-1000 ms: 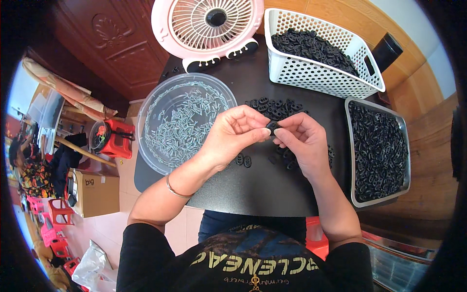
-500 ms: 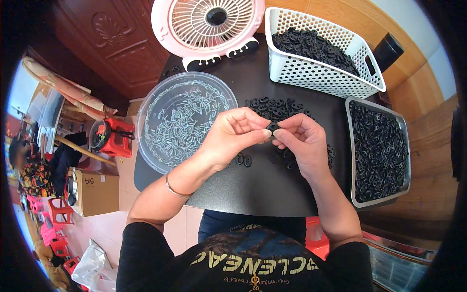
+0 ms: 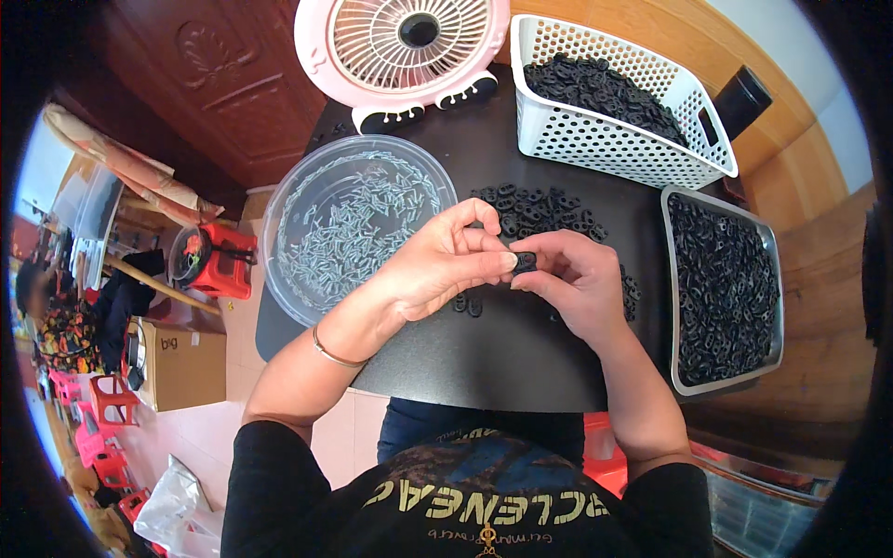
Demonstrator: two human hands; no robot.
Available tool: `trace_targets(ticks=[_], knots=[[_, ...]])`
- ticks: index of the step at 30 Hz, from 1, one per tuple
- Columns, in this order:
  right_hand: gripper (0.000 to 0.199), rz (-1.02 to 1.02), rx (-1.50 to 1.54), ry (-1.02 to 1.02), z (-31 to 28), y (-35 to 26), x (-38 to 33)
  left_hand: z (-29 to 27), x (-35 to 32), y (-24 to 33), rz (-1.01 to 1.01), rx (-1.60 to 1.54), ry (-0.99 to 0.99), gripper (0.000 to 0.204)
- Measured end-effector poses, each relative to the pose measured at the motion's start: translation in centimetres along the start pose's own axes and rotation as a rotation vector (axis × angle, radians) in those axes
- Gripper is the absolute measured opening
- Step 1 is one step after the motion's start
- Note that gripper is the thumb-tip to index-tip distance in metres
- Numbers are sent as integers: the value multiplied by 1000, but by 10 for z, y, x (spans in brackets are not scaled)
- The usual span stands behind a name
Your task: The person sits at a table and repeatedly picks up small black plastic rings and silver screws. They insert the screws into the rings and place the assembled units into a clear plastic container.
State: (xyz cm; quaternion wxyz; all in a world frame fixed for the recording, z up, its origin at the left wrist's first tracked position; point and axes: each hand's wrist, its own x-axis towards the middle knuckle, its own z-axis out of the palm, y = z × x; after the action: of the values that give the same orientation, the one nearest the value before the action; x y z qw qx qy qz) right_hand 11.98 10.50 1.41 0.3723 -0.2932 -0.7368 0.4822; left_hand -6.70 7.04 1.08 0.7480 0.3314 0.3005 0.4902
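In front of me, over the dark table (image 3: 446,372), a small oblong black plastic piece (image 3: 526,263) is pinched between my two hands. The thumb and fingertips of my left hand (image 3: 442,265) press on its left end. My right hand (image 3: 581,279) grips the other end between thumb and curled fingers. Whether a metal pin sits in the piece is hidden by the fingers. Just beyond the hands lies a loose heap of similar black pieces with holes (image 3: 539,212). Several more lie beside and below the hands, partly covered by them.
A clear round tub (image 3: 296,191) of short silvery pins stands left. At the back are a pink fan (image 3: 316,46) and a white perforated basket (image 3: 605,144) of black pieces. A metal tray (image 3: 673,279) on the right holds more. A cardboard box (image 3: 191,367) stands on the floor.
The black piece has been turned and now shows its longer side. My left index finger has lifted away somewhat, and my right hand has shifted slightly down.
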Motion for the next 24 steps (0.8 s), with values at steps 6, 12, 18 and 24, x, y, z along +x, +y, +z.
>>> trace_targets(ticks=[6, 12, 18, 24], knots=[[28, 5, 52, 62, 5, 2, 0, 2, -2, 1, 8, 26, 1, 27], [25, 97, -49, -57, -1, -12, 10, 0, -12, 31, 135, 474, 6, 22], [22, 32, -40, 142, -4, -41, 56, -14, -49, 72, 308, 1040, 250, 15], [49, -222, -350, 592, -65, -34, 151, -23, -63, 61, 296, 1502, 130, 11]])
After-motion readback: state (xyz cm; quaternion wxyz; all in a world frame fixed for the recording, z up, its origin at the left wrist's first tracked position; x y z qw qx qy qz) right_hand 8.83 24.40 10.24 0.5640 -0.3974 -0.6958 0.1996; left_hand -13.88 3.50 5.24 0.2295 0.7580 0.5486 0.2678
